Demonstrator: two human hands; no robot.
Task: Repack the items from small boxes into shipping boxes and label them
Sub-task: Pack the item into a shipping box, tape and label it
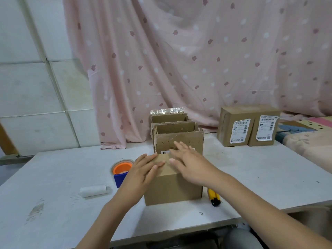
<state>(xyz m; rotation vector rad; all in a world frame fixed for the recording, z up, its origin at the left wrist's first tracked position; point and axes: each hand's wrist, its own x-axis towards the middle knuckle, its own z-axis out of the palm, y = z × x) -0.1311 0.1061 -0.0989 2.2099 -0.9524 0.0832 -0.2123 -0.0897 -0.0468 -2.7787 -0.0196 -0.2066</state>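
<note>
Desk (260, 169) white, under both hands. Closed shipping box (173, 187) directly beneath hands, at desk front. Left hand (143, 169) flat on box top, fingers straight. Right hand (186, 159) flat on top too, fingers spread. Opened boxes (173, 128) just beyond hands. Labelled boxes (248, 125) far right of right hand. Tape dispenser (121, 172) just left of left hand. Utility knife (213, 197) below right wrist.

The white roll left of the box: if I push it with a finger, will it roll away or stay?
The white roll lies on its side on the table, so it would probably roll a little. It looks soft and light, likely easy to squash. Its loose edge may stop it.
</note>
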